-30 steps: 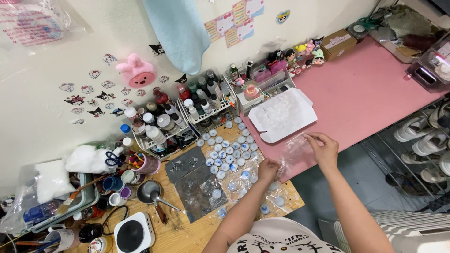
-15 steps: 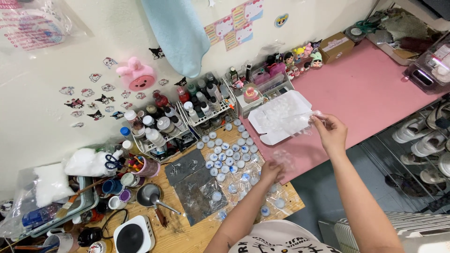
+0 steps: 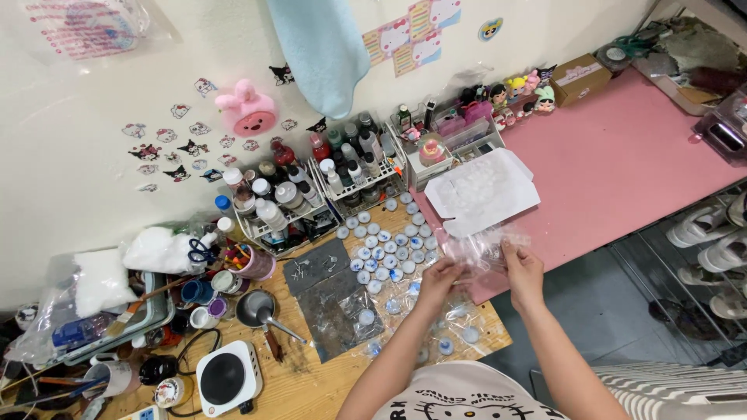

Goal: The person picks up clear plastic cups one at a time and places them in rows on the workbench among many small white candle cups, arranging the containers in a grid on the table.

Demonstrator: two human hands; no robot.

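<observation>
- Left hand (image 3: 440,278) and right hand (image 3: 523,271) both pinch one clear plastic bag (image 3: 484,247), held between them just above the seam where the wooden desk (image 3: 311,389) meets the pink table (image 3: 622,163). Fingers of both are closed on the bag's lower edge; the bag is crinkled, and whether anything is in it cannot be told.
- One white blister tray (image 3: 481,190) lies flat on the pink table, just beyond the bag, not touching the hands.
- Small round containers with blue-and-white tops (image 3: 385,245) are spread over the desk left of the hands: about thirty, in loose rows; exact count uncertain because of overlap. A few more lie under clear film near the left forearm.
- Two grey foil sheets (image 3: 331,292) lie left of the containers, overlapping.
- Two wire racks of bottles (image 3: 311,183) stand against the wall; bottles too crowded to count.
- One small metal pan (image 3: 257,307), handle pointing right, beside one white hot plate (image 3: 226,377).
- One pink cup of tools (image 3: 253,260); one pair of blue-handled scissors (image 3: 198,250) just beside it.
- One pink plush head (image 3: 246,111) on the wall; one light blue cloth (image 3: 323,50) hanging above the racks.
- One cardboard box (image 3: 580,78) at the far edge of the pink table, next to a row of small figurines (image 3: 517,92).
</observation>
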